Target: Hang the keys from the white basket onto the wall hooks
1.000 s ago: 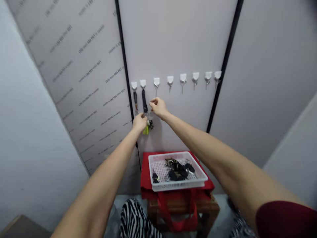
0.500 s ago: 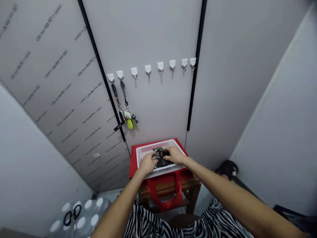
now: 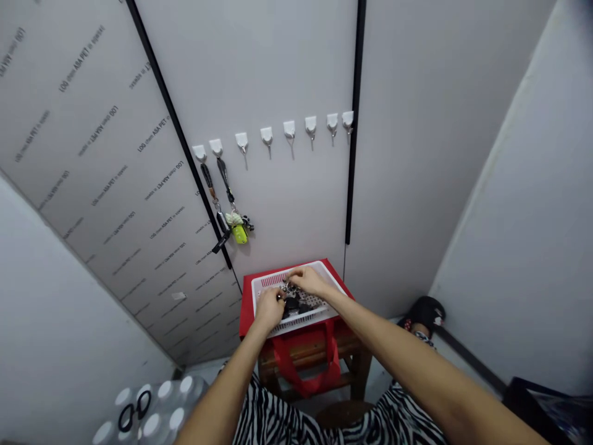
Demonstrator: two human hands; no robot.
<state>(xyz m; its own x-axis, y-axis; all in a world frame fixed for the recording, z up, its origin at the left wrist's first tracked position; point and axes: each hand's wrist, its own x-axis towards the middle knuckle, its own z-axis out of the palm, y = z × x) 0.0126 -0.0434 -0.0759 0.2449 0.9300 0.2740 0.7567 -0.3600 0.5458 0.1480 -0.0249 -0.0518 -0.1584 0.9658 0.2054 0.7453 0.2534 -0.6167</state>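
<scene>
A white plastic basket (image 3: 319, 267) holds dark key fobs (image 3: 291, 305) and metal rings. My left hand (image 3: 270, 307) is at the basket's left side, fingers curled on a small dark piece of a keychain. Over the middle of the basket, my right hand (image 3: 306, 280) reaches in from the right, its thumb and fingers pinched at a metal ring. Whether both hands hold the same keychain I cannot tell. Two keychains hang on the wall: one with a dark strap (image 3: 208, 179), the other with a yellow-green fob (image 3: 239, 233).
Several white adhesive hooks (image 3: 289, 128) run in a row along the grey panel. The basket rests on a red bag (image 3: 248, 309) over a wooden stool (image 3: 361, 364). Capped bottles (image 3: 152, 423) stand at lower left; my shoe (image 3: 426, 312) is at right.
My right hand has moved left and up within the basket, uncovering its right part. My left hand has shifted slightly left, and its fingers have closed. The view has tilted a little.
</scene>
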